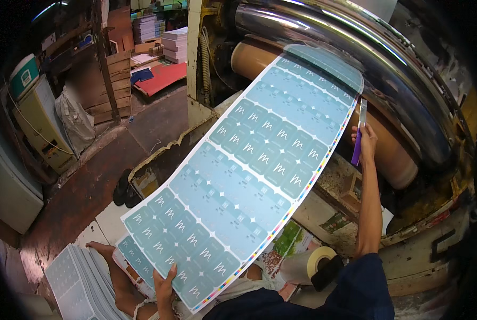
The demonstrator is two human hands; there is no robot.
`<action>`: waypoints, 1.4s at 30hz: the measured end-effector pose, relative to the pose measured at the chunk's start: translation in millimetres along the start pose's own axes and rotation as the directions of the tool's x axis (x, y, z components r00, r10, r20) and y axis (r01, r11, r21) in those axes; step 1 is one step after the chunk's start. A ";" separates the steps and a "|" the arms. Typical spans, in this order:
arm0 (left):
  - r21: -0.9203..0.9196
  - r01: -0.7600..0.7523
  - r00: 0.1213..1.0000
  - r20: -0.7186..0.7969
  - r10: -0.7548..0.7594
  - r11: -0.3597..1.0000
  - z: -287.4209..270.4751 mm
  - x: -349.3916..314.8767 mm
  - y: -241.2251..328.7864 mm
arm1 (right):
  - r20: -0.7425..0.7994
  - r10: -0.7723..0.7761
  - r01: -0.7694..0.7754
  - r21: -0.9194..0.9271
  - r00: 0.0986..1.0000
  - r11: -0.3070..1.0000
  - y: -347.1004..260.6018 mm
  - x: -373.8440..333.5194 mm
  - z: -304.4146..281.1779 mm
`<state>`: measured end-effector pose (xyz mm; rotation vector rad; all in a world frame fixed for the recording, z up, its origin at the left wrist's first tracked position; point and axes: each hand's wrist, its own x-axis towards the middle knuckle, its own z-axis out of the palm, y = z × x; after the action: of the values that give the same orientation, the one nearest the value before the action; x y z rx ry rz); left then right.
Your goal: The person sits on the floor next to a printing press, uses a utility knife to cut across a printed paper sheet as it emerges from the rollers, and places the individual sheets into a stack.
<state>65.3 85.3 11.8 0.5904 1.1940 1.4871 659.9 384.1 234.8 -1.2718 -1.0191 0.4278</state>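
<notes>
Closest to the lens, the left hand [165, 281] pinches the near edge of a large printed sheet [249, 165], thumb on top and fingers curled under, so its grip is closed on the sheet's lower corner. From there the teal sheet, covered in rows of small label shapes with a colour strip along one side, arches up to the big rollers [356, 69] of the machine, where its far end lies against the tan cylinder. At that far corner the right hand [366, 140] is closed round a purple-handled blade tool [358, 136], its metal tip touching the sheet's edge. Judging by this, the sheet is only partly free of the rollers. A stack of similar sheets [78, 282] lies on the floor at lower left, and a roll of clear film [308, 264] sits near the person's lap.
</notes>
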 end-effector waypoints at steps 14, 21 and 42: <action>0.040 0.099 0.989 -0.118 -0.094 0.994 -53.5 -39.2 31.1 | 0.223 0.134 -0.112 -0.105 0.966 0.988 69.3 -34.1 21.6; 0.102 -0.036 0.975 -0.214 0.057 0.994 -191.5 -65.0 23.7 | -0.149 -0.427 0.279 -0.560 0.892 0.780 74.1 -171.1 50.2; 0.092 0.050 0.875 -0.484 0.001 0.994 -299.0 -114.7 -8.4 | 0.529 -0.563 0.768 -0.512 0.635 0.384 -70.8 -153.6 45.5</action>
<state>-153.8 -129.6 -80.0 0.2670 1.6655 1.6107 524.7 272.9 238.5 -1.3114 -1.9711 -0.5420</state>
